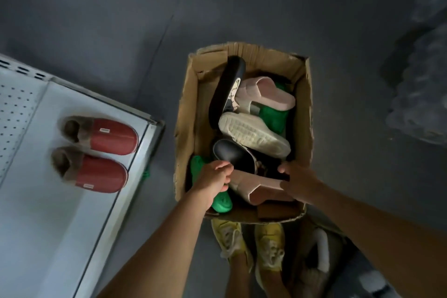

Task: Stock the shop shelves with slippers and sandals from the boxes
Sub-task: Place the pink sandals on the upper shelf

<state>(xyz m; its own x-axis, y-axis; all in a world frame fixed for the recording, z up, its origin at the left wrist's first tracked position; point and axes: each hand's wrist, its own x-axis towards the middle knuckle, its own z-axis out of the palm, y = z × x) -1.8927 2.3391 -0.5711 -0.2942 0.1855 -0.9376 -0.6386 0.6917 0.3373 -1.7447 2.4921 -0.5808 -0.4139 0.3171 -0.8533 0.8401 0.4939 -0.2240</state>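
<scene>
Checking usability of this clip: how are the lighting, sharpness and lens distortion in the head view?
Head view: dim overall, the floor murky grey; the white shelf is the brightest area without glare; wide-angle bending curves the shelf edge; the right-side background is smeared and unreadable; both hands, left and right, are slightly soft in the cardboard box; the red slippers read clearly.

- Both forearms are bare, with no sleeve in view on either.
- The left hand (pixel 216 176) and right hand (pixel 296 182) carry no glove, ring or watch.
- The feet wear yellow lace-up shoes (pixel 269 247) with pale, scuffed, whitish laces.
</scene>
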